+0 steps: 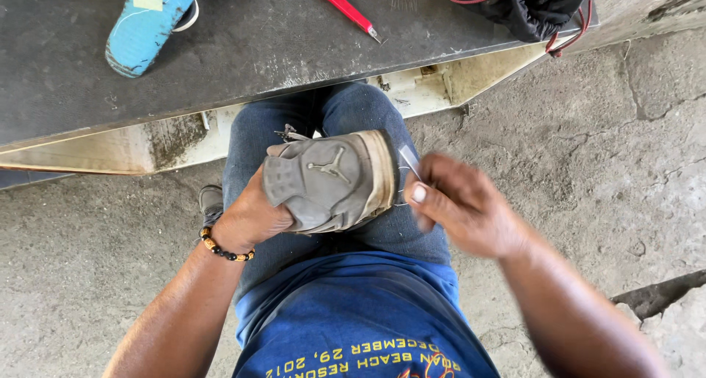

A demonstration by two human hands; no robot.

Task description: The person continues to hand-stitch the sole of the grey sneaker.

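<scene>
My left hand (250,215) grips a worn grey shoe (327,179) from its left side and holds it heel-up over my lap, its tan sole edge turned to the right. My right hand (460,205) is just right of the sole, slightly blurred, its fingers pinched on a thin metal needle or awl (409,162) that points up at the sole edge. A fine thread (401,198) seems to run from the sole to that hand. A beaded bracelet (224,249) circles my left wrist.
A dark low table (257,40) stands ahead of my knees. On it lie a light blue shoe sole (147,21), a red-handled tool (346,9) and a black drawstring bag (529,6). Cracked concrete floor (588,150) lies all around.
</scene>
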